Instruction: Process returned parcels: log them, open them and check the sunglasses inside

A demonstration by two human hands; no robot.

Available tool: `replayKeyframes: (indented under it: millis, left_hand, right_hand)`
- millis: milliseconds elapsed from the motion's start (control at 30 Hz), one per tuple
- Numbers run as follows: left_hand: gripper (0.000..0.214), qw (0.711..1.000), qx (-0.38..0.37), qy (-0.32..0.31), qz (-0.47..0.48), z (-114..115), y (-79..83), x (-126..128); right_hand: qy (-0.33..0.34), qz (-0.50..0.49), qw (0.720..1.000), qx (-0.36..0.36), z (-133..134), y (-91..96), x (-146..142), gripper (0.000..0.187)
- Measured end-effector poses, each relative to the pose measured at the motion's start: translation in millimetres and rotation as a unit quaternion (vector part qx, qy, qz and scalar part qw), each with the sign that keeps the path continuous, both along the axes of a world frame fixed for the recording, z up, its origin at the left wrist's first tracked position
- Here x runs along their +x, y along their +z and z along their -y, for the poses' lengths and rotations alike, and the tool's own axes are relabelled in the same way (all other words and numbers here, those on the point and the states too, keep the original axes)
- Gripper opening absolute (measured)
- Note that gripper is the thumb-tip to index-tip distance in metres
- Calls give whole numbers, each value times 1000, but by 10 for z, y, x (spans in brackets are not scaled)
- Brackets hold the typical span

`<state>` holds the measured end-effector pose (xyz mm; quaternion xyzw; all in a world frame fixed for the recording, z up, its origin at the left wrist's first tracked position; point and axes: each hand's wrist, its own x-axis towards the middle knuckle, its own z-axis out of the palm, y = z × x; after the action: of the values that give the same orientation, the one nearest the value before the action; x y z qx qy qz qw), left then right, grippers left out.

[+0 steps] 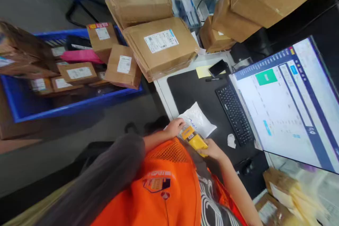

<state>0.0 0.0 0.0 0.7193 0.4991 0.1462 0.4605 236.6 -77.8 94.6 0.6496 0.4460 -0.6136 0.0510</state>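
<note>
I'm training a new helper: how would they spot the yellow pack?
Start at the screen, then cross the keyboard toward the orange vest. Just before it, the pack is between the left hand and right hand, beside a white bag. Its deep yellow sets it apart from that bag and the paler note by the phone.

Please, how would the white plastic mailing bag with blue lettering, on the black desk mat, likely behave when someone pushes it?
The white plastic mailing bag would probably bend and crumple, as its surface looks creased. It likely slides rather than rolls, since it lies fairly flat on the black desk mat. Weight is uncertain: any contents are hidden.
</note>
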Motion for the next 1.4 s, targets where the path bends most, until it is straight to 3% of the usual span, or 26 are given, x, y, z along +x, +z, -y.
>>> replayKeyframes:
  millis: [233,467,733,867,967,1033,1133,1233,1400]
  left_hand:
    - [23,997,36,-1,-69,-119,-118,-257]
    - [25,979,113,-106,-133,-140,-240,-254]
    - [28,946,204,-207,-146,-284,-198,-219]
    - [25,936,231,-207,-166,-414,-163,-197]
    - [40,933,253,-174,-188,-475,-99,-254]
    - [51,928,274,-172,-182,-430,-63,-300]
    - [59,907,291,-284,-106,-238,-94,-326]
    - [61,885,271,-373,-63,-61,-234,-294]
    - [92,886,242,-389,-78,-11,-419,-220]
  right_hand:
    - [-7,40,999,-19,110,107,137,39]
    - [-8,71,997,-32,20,120,82,38]
    - [17,142,988,-53,-109,135,-80,41]
    - [38,178,982,-52,-174,114,-200,44]
    - [46,200,977,-60,-204,107,-267,47]
    - [51,209,974,-65,-219,106,-293,49]
    - [57,214,973,-70,-245,111,-311,52]
    - [64,214,972,-79,-266,126,-324,55]
    - [64,218,971,-81,-246,178,-344,61]
